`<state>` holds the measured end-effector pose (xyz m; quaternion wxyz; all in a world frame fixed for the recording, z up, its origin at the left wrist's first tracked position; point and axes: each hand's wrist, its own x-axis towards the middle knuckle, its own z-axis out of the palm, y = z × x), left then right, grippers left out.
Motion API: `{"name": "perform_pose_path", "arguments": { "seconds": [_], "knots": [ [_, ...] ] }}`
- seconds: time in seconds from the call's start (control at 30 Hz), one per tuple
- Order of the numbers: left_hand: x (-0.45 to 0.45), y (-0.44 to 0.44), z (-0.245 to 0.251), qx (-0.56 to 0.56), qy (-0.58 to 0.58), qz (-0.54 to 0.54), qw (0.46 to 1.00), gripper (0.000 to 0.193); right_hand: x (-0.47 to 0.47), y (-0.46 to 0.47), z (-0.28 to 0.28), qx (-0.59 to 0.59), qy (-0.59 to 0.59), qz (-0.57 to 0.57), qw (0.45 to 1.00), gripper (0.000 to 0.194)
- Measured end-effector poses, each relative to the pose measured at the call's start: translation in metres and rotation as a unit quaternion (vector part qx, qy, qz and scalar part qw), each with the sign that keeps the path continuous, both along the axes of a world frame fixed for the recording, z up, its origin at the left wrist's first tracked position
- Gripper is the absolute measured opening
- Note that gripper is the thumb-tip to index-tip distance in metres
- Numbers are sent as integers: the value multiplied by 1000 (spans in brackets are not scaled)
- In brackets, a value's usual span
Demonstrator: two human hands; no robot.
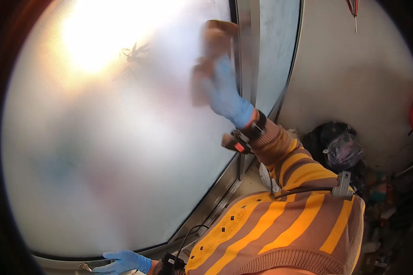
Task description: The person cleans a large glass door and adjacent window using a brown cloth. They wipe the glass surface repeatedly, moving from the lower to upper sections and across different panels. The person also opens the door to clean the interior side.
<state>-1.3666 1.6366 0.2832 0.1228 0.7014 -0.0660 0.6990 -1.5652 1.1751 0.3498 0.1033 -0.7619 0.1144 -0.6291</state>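
My right hand (229,91), in a blue glove, is raised against a large frosted glass pane (124,137). It is shut on a brown cloth (215,39), which lies over the glass next to the metal frame (247,51). Motion blurs both hand and cloth. Low at the bottom edge of the view is my left hand (124,263), also gloved in blue, with thumb and fingers spread. Its fingertips are close to a small shiny metal piece (85,266) by the pane's lower rail; whether they touch cannot be told. Part of this hand is cut off.
A narrower glass panel (275,44) stands beyond the upright frame. Black and clear plastic bags (342,149) lie by the pale wall (347,79). A folded red umbrella (353,10) hangs at the top. A black cable (303,190) runs along my striped sweater (278,233).
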Motion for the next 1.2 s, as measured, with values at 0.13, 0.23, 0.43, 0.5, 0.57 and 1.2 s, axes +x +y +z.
{"name": "perform_pose_path", "arguments": {
  "seconds": [0.13, 0.23, 0.43, 0.5, 0.57, 1.2],
  "knots": [
    [-1, 19, -6, -60, 5, -3, 998, 71, 18, -5, 95, -214, -12, -151, 965, 85],
    [3, 26, -12, -77, 19, 5, 997, 72, 19, -10, 156, -176, -31, -106, 978, 73],
    [2, 37, -31, -120, 41, -16, 992, 72, 30, 1, 127, -215, 35, -186, 958, 74],
    [2, 44, -36, -128, 53, -23, 990, 70, 36, 31, 55, -228, 102, -158, 955, 77],
    [5, 51, -40, -114, 62, 27, 991, 68, 29, 74, -35, -210, 163, -71, 961, 75],
    [33, 59, -35, -183, 91, -26, 979, 57, 77, 53, 137, -246, -49, -73, 965, 62]
  ]
}}
